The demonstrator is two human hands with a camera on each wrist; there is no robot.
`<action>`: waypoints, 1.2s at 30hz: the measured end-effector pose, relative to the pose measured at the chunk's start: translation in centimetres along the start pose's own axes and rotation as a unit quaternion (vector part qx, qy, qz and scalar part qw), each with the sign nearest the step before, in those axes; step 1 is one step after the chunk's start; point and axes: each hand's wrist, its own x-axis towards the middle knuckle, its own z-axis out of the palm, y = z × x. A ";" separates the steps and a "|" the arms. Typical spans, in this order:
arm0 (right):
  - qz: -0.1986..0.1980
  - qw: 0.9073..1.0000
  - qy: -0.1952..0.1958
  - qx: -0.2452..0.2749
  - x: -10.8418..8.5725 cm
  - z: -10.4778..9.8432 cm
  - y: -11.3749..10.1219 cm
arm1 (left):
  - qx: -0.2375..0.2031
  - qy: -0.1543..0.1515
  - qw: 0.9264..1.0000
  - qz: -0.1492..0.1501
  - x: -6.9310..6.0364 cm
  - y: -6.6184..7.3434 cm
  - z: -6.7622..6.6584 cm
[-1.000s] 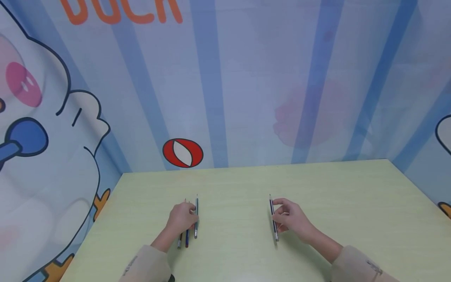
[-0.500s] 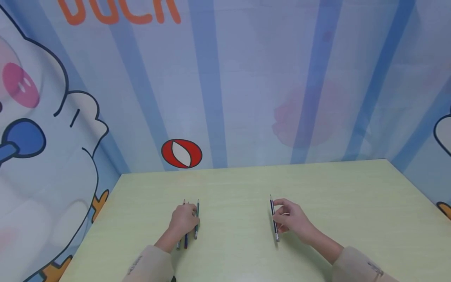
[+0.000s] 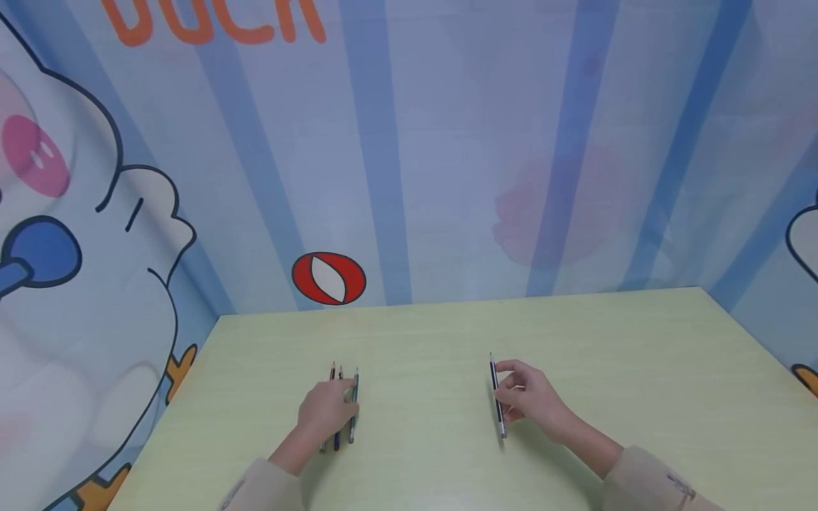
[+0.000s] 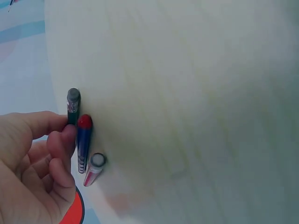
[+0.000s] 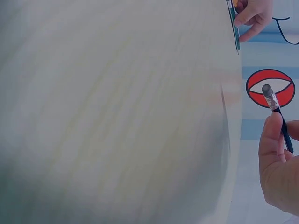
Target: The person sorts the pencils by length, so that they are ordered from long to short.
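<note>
My left hand [image 3: 327, 408] pinches a green pencil [image 3: 352, 430] between thumb and index finger at the left of the table. Beside it lie a blue pencil [image 4: 84, 137] with a red end and a reddish pencil [image 4: 96, 164] with a silvery end. All three point away from me, close together, and the hand covers their middles in the head view. My right hand [image 3: 527, 394] holds a dark blue pencil [image 3: 493, 377] with a pale stripe between thumb and fingers. Its grey eraser [image 5: 266, 88] faces the right wrist camera, and it looks raised slightly above the table.
The pale yellow table [image 3: 422, 355] stretches between and around both hands. Behind it hangs a blue striped backdrop [image 3: 447, 177] with cartoon figures and a red and white ball print [image 3: 329, 278].
The green pencil has slid toward me and slightly left, closer to the other two pencils. My left hand has shifted with it, its index finger straighter. My right hand keeps its place.
</note>
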 end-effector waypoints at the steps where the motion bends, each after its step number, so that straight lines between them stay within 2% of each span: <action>1: 0.000 1.000 0.000 0.001 0.0 0.0 0.0 | 0.003 -0.001 1.000 -0.003 -0.1 0.0 0.0; 8: 0.003 1.000 -0.001 0.002 0.0 0.1 0.0 | 0.007 -0.006 1.000 -0.024 -0.6 0.1 0.0; 21: -0.009 1.000 -0.020 0.001 0.5 1.2 -0.4 | -0.005 0.009 1.000 -0.006 -0.8 -0.1 0.0; 27: -0.021 0.999 -0.031 0.004 1.5 2.9 -1.6 | -0.012 0.011 1.000 0.002 -0.8 -0.4 0.1; 36: -0.023 0.999 -0.044 0.020 4.0 6.7 -3.0 | -0.016 0.014 1.000 0.015 -0.9 -0.5 0.1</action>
